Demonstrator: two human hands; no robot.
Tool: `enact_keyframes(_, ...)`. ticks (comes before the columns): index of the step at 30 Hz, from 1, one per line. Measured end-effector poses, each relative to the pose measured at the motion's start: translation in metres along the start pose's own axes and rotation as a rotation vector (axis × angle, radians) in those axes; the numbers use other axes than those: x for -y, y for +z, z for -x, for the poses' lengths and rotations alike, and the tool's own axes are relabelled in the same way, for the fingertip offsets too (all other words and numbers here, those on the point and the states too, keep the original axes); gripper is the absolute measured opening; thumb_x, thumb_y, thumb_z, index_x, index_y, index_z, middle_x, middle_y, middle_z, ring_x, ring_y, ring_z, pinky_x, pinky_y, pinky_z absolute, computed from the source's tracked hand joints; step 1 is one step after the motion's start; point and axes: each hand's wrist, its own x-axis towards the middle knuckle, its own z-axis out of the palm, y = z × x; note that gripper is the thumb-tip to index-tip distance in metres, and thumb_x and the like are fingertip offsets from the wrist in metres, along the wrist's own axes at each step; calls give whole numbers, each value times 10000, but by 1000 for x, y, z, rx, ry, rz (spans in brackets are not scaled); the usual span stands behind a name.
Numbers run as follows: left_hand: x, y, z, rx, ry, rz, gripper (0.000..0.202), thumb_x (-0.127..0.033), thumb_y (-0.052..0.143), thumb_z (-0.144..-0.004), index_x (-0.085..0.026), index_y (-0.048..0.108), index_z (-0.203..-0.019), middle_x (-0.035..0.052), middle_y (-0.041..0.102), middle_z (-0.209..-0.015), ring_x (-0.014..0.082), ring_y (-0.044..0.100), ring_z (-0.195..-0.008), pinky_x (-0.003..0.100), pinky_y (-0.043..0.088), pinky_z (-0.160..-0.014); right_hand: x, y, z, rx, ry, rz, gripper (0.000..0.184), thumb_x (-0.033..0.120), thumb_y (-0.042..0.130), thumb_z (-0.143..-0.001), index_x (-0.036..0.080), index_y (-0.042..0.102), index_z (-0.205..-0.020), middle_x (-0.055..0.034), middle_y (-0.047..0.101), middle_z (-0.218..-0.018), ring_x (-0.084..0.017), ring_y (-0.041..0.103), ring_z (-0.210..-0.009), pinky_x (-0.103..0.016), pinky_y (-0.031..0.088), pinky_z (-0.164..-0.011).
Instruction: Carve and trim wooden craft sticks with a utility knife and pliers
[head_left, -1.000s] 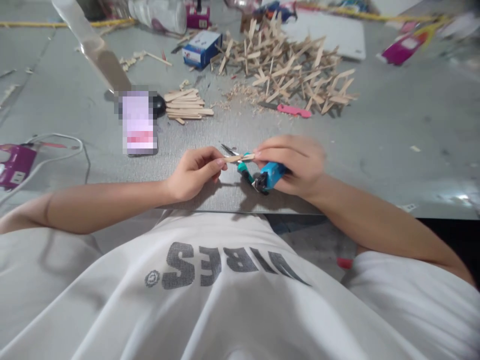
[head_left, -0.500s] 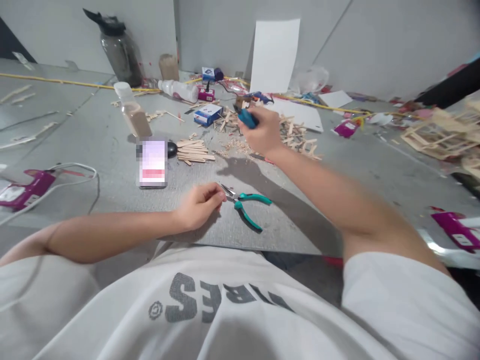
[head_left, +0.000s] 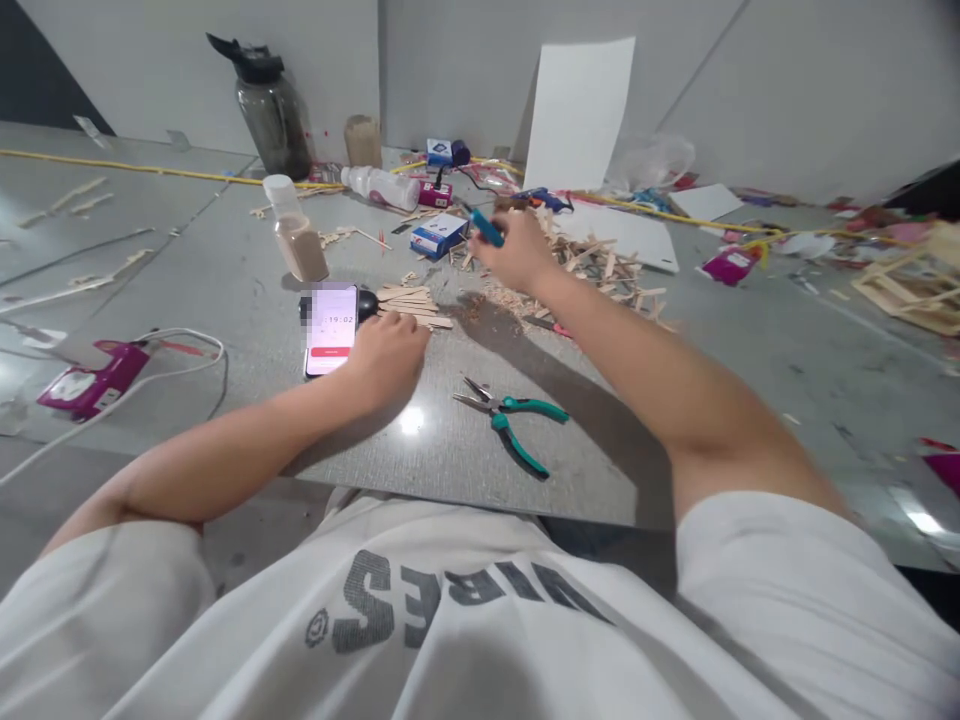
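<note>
My left hand (head_left: 390, 358) is over the near edge of a fanned bundle of flat wooden craft sticks (head_left: 411, 297). Its fingers curl downward and the tips are hidden, so whether it grips a stick is unclear. My right hand (head_left: 521, 250) is closed around a slim blue-handled tool (head_left: 487, 228) with a narrow tip pointing up and left; its exact kind is unclear. That hand is above a heap of cut stick pieces (head_left: 600, 262) and small wood chips (head_left: 499, 300). Needle-nose pliers (head_left: 495, 407) with green handles lie spread between my forearms.
A lit phone (head_left: 330, 335) lies beside my left wrist. Behind it stand a small bottle of brown contents (head_left: 298, 240) and a dark water jug (head_left: 271, 120). A blue box (head_left: 439, 236), a yellow cord (head_left: 180, 173) and a stick-built frame (head_left: 915, 285) are farther out.
My left hand has moved from the pliers' jaws up and left to the craft sticks. My right hand still holds the blue-handled tool near the heap. The view has shifted slightly.
</note>
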Motion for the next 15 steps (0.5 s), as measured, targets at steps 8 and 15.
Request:
enact_keyframes(8, 22, 2, -21, 6, -110, -81, 481, -135, 455, -1131, -90, 845, -1409, 287, 834, -1461, 424, 718, -1403, 501, 496, -1075, 30, -34, 206, 472, -192, 250, 516, 663, 903, -964, 215, 774, -1186, -148, 792, -1272, -258, 704, -882, -361, 400, -724)
enact_keyframes(15, 28, 0, -26, 39, -174, -117, 464, -154, 483, -1090, -107, 852, -1368, 257, 854, -1415, 377, 762, -1320, 449, 487, -1050, 9, -39, 202, 514, -62, 284, 252, 397, 821, -955, 224, 699, -1092, -129, 804, -1206, -267, 712, -921, -353, 380, -726)
